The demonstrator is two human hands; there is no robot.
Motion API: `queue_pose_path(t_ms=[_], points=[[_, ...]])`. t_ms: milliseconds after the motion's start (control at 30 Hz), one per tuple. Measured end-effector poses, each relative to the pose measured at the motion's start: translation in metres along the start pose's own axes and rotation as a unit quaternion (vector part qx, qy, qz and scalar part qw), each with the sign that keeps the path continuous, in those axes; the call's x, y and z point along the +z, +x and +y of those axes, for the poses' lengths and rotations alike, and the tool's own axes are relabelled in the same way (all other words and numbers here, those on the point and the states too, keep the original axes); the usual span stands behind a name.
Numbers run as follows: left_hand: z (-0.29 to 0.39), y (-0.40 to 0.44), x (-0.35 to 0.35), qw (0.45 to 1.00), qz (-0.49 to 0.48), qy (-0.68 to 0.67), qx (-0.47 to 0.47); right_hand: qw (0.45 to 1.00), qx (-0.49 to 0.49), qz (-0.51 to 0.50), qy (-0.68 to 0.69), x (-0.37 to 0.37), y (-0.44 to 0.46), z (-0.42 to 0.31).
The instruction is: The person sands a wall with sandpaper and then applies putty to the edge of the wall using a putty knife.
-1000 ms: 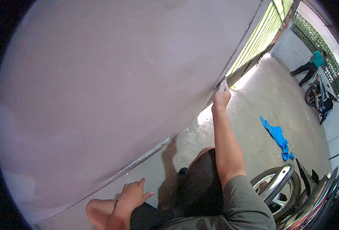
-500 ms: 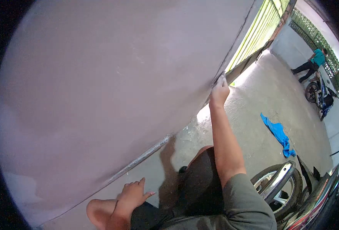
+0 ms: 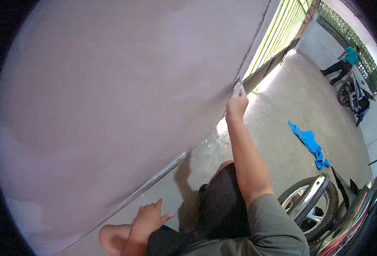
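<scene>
The largest item is the pale wall, filling the left and centre of the view. Its side edge has a long axis that slants from the top of the view down and leftward to the right hand; the base line runs on down toward the lower left corner. The grey floor lies to the right. A motorcycle stands at the lower right, front wheel toward the person. Yellow-green slats adjoin the wall edge. Farther off, a second motorcycle stands near a person in a teal shirt. A blue cloth lies crumpled on the floor, between the two motorcycles.

The left hand rests near the left knee, released, index finger extended and thumb apart. The right fingertips are at the lower part of the wall edge, digits drawn together; whether they grasp a small item cannot be determined.
</scene>
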State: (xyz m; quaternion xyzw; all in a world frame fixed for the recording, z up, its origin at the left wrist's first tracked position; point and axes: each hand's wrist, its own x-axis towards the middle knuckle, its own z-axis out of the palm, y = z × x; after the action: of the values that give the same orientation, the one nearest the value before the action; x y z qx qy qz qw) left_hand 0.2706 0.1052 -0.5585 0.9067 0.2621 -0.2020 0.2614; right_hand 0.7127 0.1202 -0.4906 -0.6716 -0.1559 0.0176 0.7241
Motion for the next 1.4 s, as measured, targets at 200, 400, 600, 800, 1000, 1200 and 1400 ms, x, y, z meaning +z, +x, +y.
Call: queue_pose_path(t_ms=[200, 400, 600, 800, 1000, 1200, 1400], points=[[-0.002, -0.001, 0.001, 1.0, 0.003, 0.009, 0.004, 0.998, -0.017, 0.058, 0.023, 0.006, 0.011, -0.002], [-0.003, 0.002, 0.006, 1.0, 0.008, -0.024, 0.006, 0.988, -0.119, 0.084, -0.04, 0.005, 0.003, 0.006], [-0.001, 0.001, 0.002, 0.999, -0.008, -0.044, -0.007, 0.998, -0.051, 0.028, 0.02, 0.009, -0.001, -0.009], [0.003, 0.0, -0.004, 0.999, 0.006, -0.041, -0.007, 0.995, -0.071, 0.067, 0.016, 0.015, 0.029, 0.019], [0.007, -0.001, -0.01, 0.999, -0.018, -0.034, 0.006, 0.994, -0.08, 0.058, -0.042, 0.009, -0.012, 0.02], [0.017, -0.005, -0.006, 0.997, 0.01, -0.059, 0.046, 0.986, -0.05, 0.139, -0.078, 0.019, 0.009, 0.051], [0.023, -0.007, -0.023, 0.998, -0.022, -0.062, 0.02, 0.998, 0.043, 0.038, -0.033, 0.004, 0.018, 0.038]])
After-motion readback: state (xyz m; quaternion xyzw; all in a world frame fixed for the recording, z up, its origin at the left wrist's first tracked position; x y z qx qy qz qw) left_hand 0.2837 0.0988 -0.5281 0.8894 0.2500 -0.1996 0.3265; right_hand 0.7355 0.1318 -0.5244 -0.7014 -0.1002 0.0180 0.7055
